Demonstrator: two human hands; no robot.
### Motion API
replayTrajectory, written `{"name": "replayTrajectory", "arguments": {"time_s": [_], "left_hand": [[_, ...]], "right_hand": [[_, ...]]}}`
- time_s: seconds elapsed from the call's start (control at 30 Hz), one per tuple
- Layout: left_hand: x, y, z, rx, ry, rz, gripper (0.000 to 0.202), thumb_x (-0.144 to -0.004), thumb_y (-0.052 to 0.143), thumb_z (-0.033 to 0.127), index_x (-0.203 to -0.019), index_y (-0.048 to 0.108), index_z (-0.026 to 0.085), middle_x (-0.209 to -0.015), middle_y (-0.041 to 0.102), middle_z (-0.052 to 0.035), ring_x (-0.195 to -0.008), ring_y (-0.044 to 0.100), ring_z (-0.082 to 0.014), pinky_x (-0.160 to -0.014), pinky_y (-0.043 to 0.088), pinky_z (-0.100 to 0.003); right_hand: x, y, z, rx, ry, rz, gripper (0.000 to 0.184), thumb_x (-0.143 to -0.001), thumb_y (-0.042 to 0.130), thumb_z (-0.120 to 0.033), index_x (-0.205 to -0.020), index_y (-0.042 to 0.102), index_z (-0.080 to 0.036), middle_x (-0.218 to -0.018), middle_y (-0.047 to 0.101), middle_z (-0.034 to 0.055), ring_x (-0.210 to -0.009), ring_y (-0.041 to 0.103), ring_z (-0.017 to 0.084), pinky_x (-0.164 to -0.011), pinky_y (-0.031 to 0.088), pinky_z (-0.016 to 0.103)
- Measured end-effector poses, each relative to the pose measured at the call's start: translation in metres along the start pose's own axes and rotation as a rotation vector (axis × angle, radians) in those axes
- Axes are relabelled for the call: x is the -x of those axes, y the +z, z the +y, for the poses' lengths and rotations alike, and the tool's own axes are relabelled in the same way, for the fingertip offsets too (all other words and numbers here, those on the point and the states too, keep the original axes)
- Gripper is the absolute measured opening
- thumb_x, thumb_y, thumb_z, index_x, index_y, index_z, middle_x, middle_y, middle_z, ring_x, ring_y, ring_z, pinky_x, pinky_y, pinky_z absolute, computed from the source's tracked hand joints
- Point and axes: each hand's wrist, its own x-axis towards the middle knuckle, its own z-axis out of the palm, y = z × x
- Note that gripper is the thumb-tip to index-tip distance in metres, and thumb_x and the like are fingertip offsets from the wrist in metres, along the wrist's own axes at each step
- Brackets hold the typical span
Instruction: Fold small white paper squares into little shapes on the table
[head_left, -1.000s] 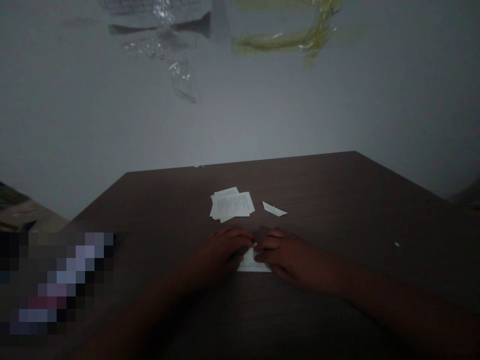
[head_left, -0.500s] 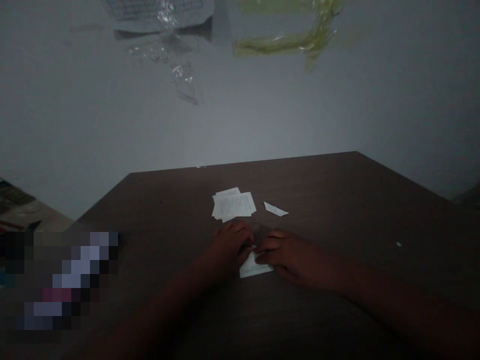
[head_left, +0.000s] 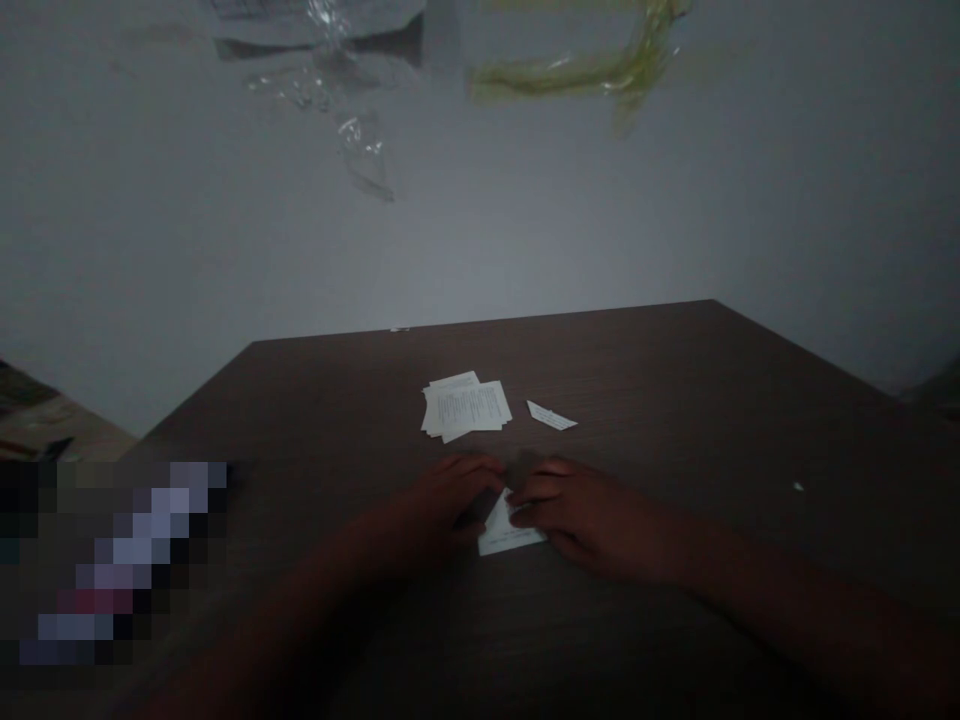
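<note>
A small piece of printed paper, folded to a pointed top, lies on the brown table. My right hand covers its right side, fingers bent and holding it down against the tabletop. My left hand is at the paper's left edge, with thumb and forefinger spread apart and nothing visible between them. Whether the left fingertips touch the paper I cannot tell. Just beyond my hands sits a loose stack of printed paper pieces. To its right is a narrow folded paper strip with slanted ends.
The dark wood table meets a pale wall at its far edge. A tiny white scrap lies to the right. Blurred-out items are at the left. Clear tape and yellow tape cling to the wall.
My left hand has drawn slightly left and its thumb has parted from the forefinger, showing more of the folded paper. My right hand stays on the paper.
</note>
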Motion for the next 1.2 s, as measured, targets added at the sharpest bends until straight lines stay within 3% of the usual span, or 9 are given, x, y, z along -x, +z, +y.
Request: {"name": "replayTrajectory", "arguments": {"time_s": [0.17, 0.3, 0.43, 0.57, 0.73, 0.9, 1.1, 1.2], "left_hand": [[0.008, -0.005, -0.004, -0.007, -0.012, -0.030, 0.059, -0.107, 0.076, 0.005, -0.162, 0.079, 0.027, -0.185, 0.079, -0.0123, -0.175, 0.073, -0.0318, -0.146, 0.059, -0.049], [0.011, -0.004, -0.003, 0.018, -0.043, -0.028, 0.064, -0.106, 0.079, 0.010, -0.168, 0.077, 0.028, -0.189, 0.076, -0.0139, -0.178, 0.071, -0.0345, -0.148, 0.058, -0.053], [0.004, 0.005, 0.005, -0.020, -0.039, 0.066, 0.054, -0.104, 0.093, 0.020, -0.156, 0.084, 0.031, -0.176, 0.084, -0.0116, -0.168, 0.075, -0.0395, -0.144, 0.060, -0.057], [-0.005, 0.014, 0.010, -0.112, -0.029, 0.041, 0.048, -0.100, 0.108, 0.028, -0.144, 0.089, 0.032, -0.164, 0.089, -0.0079, -0.157, 0.081, -0.0403, -0.136, 0.062, -0.051], [-0.006, 0.017, 0.011, -0.125, -0.019, 0.026, 0.033, -0.105, 0.100, 0.021, -0.135, 0.088, 0.027, -0.160, 0.089, -0.0106, -0.153, 0.081, -0.0393, -0.138, 0.061, -0.053], [-0.004, 0.018, 0.011, -0.107, 0.028, 0.047, 0.036, -0.108, 0.092, 0.014, -0.141, 0.086, 0.025, -0.160, 0.089, -0.0119, -0.153, 0.081, -0.0389, -0.140, 0.062, -0.057], [-0.003, 0.018, 0.008, -0.112, 0.049, 0.083, 0.040, -0.106, 0.091, 0.010, -0.141, 0.091, 0.028, -0.159, 0.091, -0.0070, -0.152, 0.084, -0.0380, -0.139, 0.062, -0.049], [-0.003, 0.018, 0.007, -0.160, 0.079, 0.098, 0.036, -0.111, 0.087, 0.009, -0.142, 0.091, 0.028, -0.157, 0.092, -0.0058, -0.149, 0.085, -0.0336, -0.133, 0.063, -0.044]], "right_hand": [[-0.001, -0.002, 0.000, -0.040, -0.009, 0.004, 0.041, -0.115, 0.074, -0.003, -0.146, 0.092, -0.024, -0.153, 0.095, 0.0104, -0.146, 0.080, 0.034, -0.134, 0.062, 0.055], [-0.002, -0.003, -0.002, -0.054, 0.016, 0.004, 0.033, -0.116, 0.078, -0.007, -0.139, 0.094, -0.024, -0.150, 0.095, 0.0104, -0.145, 0.080, 0.033, -0.133, 0.063, 0.054], [-0.002, 0.003, 0.000, -0.051, 0.052, 0.028, 0.029, -0.116, 0.088, -0.015, -0.143, 0.093, -0.024, -0.147, 0.095, 0.0106, -0.144, 0.081, 0.035, -0.132, 0.064, 0.056], [-0.001, 0.012, 0.006, -0.019, 0.026, 0.053, 0.034, -0.114, 0.095, -0.021, -0.147, 0.091, -0.026, -0.151, 0.094, 0.0108, -0.142, 0.083, 0.035, -0.131, 0.065, 0.056], [0.001, 0.013, 0.005, -0.024, 0.059, 0.081, 0.036, -0.113, 0.094, -0.020, -0.149, 0.089, -0.024, -0.139, 0.094, 0.0121, -0.136, 0.083, 0.035, -0.125, 0.068, 0.052], [0.000, 0.004, 0.001, -0.060, 0.076, 0.068, 0.041, -0.111, 0.093, -0.018, -0.151, 0.090, -0.025, -0.144, 0.093, 0.0134, -0.137, 0.084, 0.036, -0.130, 0.065, 0.054], [0.000, 0.007, 0.011, -0.095, 0.067, 0.056, 0.036, -0.117, 0.089, -0.021, -0.153, 0.089, -0.025, -0.147, 0.092, 0.0138, -0.142, 0.083, 0.034, -0.136, 0.061, 0.057], [0.001, 0.010, 0.018, -0.125, 0.045, 0.053, 0.037, -0.117, 0.092, -0.026, -0.153, 0.088, -0.022, -0.150, 0.091, 0.0158, -0.144, 0.082, 0.035, -0.136, 0.061, 0.059]]}}
